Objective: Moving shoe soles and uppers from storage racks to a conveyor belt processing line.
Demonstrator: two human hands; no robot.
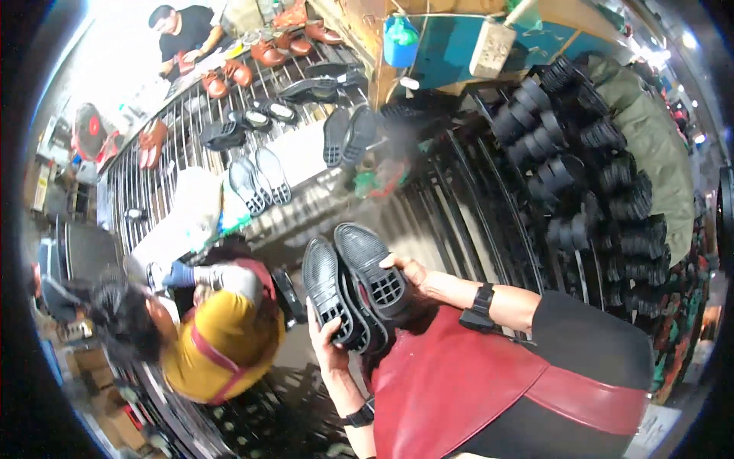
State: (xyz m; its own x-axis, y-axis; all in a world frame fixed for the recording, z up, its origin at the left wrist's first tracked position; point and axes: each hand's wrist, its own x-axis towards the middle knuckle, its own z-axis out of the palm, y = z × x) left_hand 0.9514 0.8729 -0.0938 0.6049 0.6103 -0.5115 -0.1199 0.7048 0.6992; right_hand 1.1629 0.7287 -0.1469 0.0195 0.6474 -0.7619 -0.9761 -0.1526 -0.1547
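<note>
Black shoe soles [361, 252] with ribbed treads and open grid heels are held up in front of my red apron [459, 375], stacked in two side-by-side groups. My left hand [330, 346] grips the left group [323, 275] near the heel end, its thumb over the edge. Around the outer side of the right group, my right hand [409, 274] is closed with the thumb on the tread. Palms and most fingers are hidden behind the soles. How many lie in each group cannot be made out.
A slatted rack [183, 145] ahead carries brown shoes [267, 53], black shoes [223, 131] and soles [256, 180]. More black soles [550, 145] fill the rack at right. A co-worker in yellow [222, 344] sits close at left; another person [187, 38] is at the far end.
</note>
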